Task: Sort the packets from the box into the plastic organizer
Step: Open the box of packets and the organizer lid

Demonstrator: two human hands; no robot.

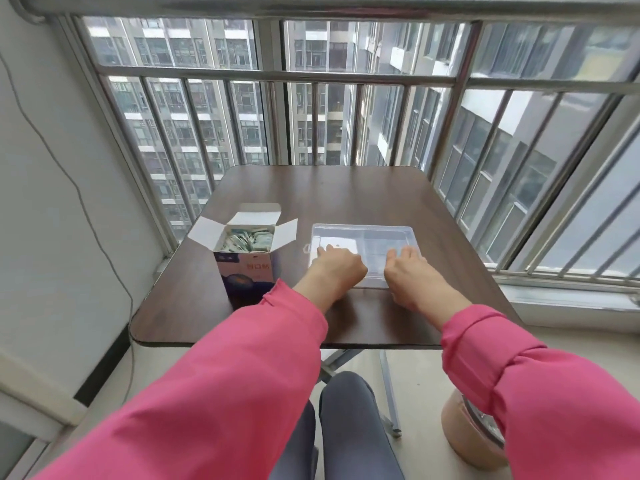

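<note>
Pink sleeves (242, 368) fill the near view, and below them we see our grey-clad knees (349, 427) and a tan round stool (464, 441) on the floor to our right. Past the sleeves, our left hand (334, 268) and right hand (412, 271) both rest on the near edge of the plastic organizer (367, 240), fingers curled over its closed lid; we cannot tell how firmly they grip it. It is a clear, flat, rectangular case lying on the dark wood-grain counter (346, 192), with dividers faintly visible through the lid. Just left of it stands the box (244, 258), blue and white, its top flaps spread open, packed with upright pale green packets (247, 240). Nothing lies between box and organizer. Beyond the counter, metal window bars (311, 77) front tall apartment blocks.
</note>
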